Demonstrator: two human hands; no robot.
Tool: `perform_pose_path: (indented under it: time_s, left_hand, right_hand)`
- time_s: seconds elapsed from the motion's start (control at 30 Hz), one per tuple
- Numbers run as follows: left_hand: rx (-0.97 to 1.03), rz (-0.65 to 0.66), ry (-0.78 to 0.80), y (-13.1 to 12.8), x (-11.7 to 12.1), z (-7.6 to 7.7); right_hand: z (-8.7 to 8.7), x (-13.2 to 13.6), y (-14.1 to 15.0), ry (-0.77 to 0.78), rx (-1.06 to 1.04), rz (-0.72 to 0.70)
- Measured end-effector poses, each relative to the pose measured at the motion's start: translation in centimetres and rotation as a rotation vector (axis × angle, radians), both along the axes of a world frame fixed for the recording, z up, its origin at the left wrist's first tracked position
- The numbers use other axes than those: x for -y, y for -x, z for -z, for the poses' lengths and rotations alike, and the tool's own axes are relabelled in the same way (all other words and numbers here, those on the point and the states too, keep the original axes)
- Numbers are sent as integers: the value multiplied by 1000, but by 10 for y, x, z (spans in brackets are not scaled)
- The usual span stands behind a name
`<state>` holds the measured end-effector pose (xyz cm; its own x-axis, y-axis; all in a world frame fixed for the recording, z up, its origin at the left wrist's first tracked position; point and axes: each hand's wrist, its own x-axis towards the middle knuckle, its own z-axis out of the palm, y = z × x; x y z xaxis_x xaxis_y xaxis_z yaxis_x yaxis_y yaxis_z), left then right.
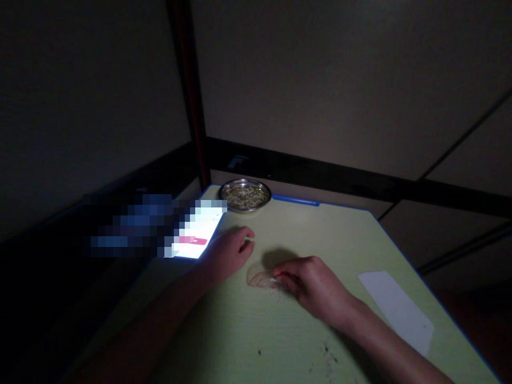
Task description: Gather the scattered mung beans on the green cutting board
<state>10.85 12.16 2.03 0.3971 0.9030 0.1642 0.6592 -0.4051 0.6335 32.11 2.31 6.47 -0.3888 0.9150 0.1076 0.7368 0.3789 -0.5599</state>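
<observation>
Transparent red-marked half-round plastic protractor (259,279), likely light, stiff, slippery, best held by its rim; right hand (314,290) pinches 1 end, left hand (230,254) empty, thumb and finger apart.

Grn. tbl. (320,232) bears metal dish (245,183) at back, wht. sheet (396,309) at R.

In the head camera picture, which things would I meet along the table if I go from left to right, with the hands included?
Bright screen, left hand, clear curved piece with red marks, right hand, white sheet.
</observation>
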Motion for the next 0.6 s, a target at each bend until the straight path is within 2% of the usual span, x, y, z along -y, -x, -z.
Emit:
perform_pose_path:
  time_s: [0.13,0.3,0.6]
  left_hand:
    - [-6,-1,1,0,-1,0]
    - [-10,4,1,0,0,-1]
    - [-13,12,0,0,1,-2]
  right_hand:
    - [0,1,4,-17,19,89]
    - [0,-1,7,-18,79,115]
    - [-7,1,7,-45,189,-26]
